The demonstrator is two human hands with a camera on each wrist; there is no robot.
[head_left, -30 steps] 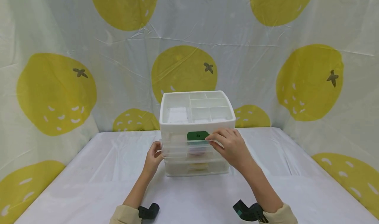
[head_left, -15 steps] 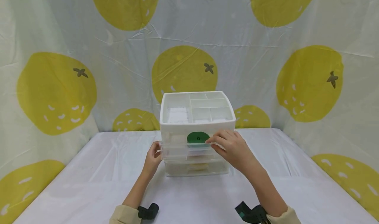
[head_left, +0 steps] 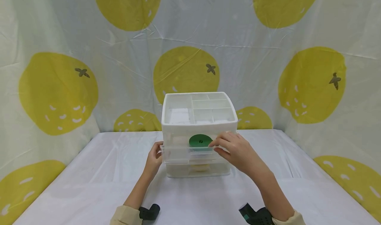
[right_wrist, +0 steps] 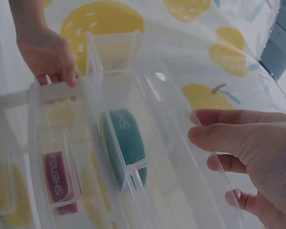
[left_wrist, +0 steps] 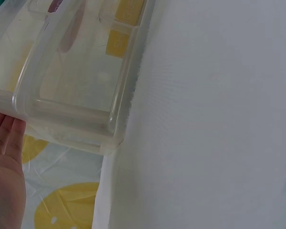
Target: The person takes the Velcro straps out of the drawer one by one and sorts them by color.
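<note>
A white plastic drawer organizer (head_left: 178, 124) with clear drawers stands in the middle of the table. Its top drawer (head_left: 175, 155) juts out toward me. Behind the drawer's clear front shows a green oval piece with pale lettering (right_wrist: 127, 143). My right hand (head_left: 233, 150) pinches the right part of that drawer's front rim, thumb and forefinger meeting at the edge. On the other side, my left hand (head_left: 153, 158) rests its fairly straight fingers (left_wrist: 9, 136) against the organizer's left side, low by the drawer; some fingertips are hidden behind it.
A divided tray (head_left: 208, 103) forms the organizer's top. Lower drawers show a red lettered piece (right_wrist: 59, 179) and a yellow one (head_left: 199, 167). White cloth (head_left: 190, 202) covers the table, and a lemon-print curtain (head_left: 125, 66) hangs behind and at both sides.
The top drawer has slid farther out toward me with my right hand on its rim, showing more of the green oval. My left hand has stayed at the organizer's side.
</note>
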